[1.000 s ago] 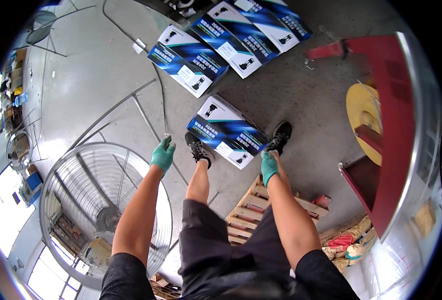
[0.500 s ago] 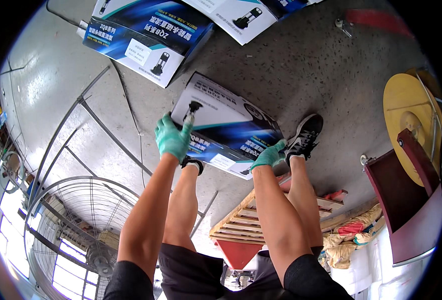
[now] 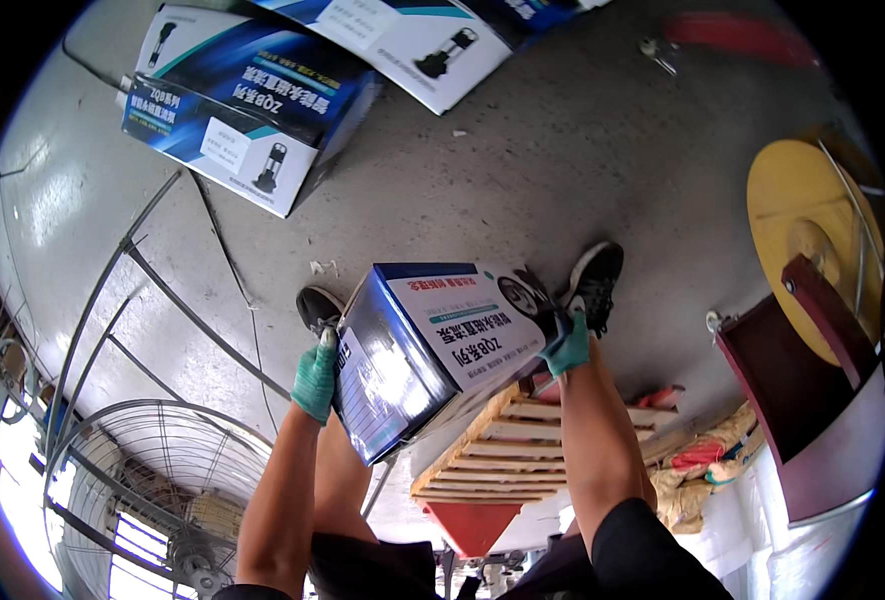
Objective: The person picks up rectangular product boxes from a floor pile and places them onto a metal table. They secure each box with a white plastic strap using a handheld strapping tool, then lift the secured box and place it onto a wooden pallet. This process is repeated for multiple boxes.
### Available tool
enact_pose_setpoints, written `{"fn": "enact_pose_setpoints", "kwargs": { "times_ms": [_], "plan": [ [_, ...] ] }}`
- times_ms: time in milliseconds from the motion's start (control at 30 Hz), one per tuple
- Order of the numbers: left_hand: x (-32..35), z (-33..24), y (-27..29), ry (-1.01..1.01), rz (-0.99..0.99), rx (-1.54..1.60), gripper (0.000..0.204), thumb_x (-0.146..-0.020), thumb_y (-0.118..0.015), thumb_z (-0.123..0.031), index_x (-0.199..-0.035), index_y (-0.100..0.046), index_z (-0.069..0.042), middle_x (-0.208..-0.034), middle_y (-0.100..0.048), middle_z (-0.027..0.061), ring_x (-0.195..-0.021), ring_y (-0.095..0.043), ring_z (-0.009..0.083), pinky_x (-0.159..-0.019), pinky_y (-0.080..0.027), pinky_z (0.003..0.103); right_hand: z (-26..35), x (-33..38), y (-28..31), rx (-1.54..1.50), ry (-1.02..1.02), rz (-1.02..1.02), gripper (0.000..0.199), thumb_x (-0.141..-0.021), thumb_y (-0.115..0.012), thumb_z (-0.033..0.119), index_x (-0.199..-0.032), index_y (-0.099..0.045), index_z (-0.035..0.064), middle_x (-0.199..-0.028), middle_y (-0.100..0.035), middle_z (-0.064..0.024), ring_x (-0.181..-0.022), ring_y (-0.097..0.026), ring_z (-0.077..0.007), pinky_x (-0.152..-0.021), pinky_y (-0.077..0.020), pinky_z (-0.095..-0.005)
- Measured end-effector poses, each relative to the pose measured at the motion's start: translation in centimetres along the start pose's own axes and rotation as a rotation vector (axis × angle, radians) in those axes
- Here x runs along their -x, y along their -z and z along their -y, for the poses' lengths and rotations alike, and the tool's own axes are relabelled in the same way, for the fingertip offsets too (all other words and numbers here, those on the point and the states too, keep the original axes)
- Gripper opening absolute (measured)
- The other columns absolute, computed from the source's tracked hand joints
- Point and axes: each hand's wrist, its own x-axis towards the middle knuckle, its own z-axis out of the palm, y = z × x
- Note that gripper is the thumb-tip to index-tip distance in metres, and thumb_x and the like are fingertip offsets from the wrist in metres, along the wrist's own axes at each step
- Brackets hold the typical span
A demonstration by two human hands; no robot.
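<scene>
Between my hands is a blue and white cardboard box [image 3: 452, 335] with printed sides, raised off the floor and tilted above my legs. My left hand [image 3: 315, 378], in a green glove, presses on the box's left end with the thumb up along its edge. On the opposite end, my gloved right hand [image 3: 569, 345] grips the side, its fingers partly hidden behind the box. Both hands are closed on it. Beyond my feet, a similar box [image 3: 252, 110] lies on the floor, with another such box [image 3: 402, 40] beside it.
To the left stands a large wire-caged fan [image 3: 162, 480] with a bent metal frame [image 3: 187, 290]. A wooden pallet [image 3: 492, 450] is behind my legs. On the right are a yellow disc [image 3: 797, 240] and a dark red metal part [image 3: 792, 390]. A cable [image 3: 224, 235] crosses the floor.
The box has come up off the floor toward me and turned, showing a different side and its end. Both hands moved with it, the left now at the end face.
</scene>
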Motion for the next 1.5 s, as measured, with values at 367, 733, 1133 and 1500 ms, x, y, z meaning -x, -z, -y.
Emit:
{"fn": "enact_pose_setpoints", "kwargs": {
  "times_ms": [367,733,1133,1500],
  "plan": [
    [38.7,-24.3,-5.1,-0.7,-0.082,-0.432,0.051,-0.096,-0.067,-0.035,-0.118,-0.068,0.011,-0.103,-0.074,0.0189,-0.085,-0.071,0.0205,-0.075,-0.059,0.034,3.8,22.8,-5.8,-0.167,-0.022,0.122,0.051,-0.104,-0.041,0.043,-0.13,-0.065,0.0067,-0.128,-0.068,-0.0119,-0.113,-0.067,-0.0285,-0.102,-0.0516,-0.0415],
    [76.7,-59.3,-29.2,-1.61,0.72,-0.721,0.081,-0.1,-0.041,-0.067,-0.135,-0.062,0.003,-0.137,-0.059,0.0228,-0.128,-0.056,0.0349,-0.113,-0.038,0.043,21.1,43.0,-20.9,-0.438,0.103,0.347,0.031,-0.101,-0.052,0.031,-0.124,-0.066,0.0163,-0.114,-0.072,-0.008,-0.101,-0.071,-0.028,-0.078,-0.0634,-0.0436],
    [62.1,-68.0,-62.4,-1.42,0.395,-0.969,0.065,-0.099,-0.064,-0.028,-0.157,-0.037,-0.015,-0.154,-0.046,0.0179,-0.139,-0.048,0.0283,-0.114,-0.038,0.037,36.4,56.8,-31.6,0.318,0.384,-0.089,0.047,-0.108,-0.042,0.038,-0.141,-0.053,0.0066,-0.109,-0.072,-0.0163,-0.078,-0.074,-0.0323,-0.064,-0.0636,-0.0441],
    [41.9,-71.7,-50.0,-1.32,0.275,-1.355,0.11,-0.078,-0.076,-0.064,-0.164,-0.022,-0.021,-0.158,-0.035,0.0247,-0.145,-0.036,0.0446,-0.119,-0.035,0.048,47.8,55.3,-40.2,0.354,1.05,-0.327,0.057,-0.102,-0.064,0.029,-0.148,-0.044,0.0004,-0.132,-0.062,-0.009,-0.11,-0.064,-0.0196,-0.091,-0.0551,-0.0329]
  ]
}}
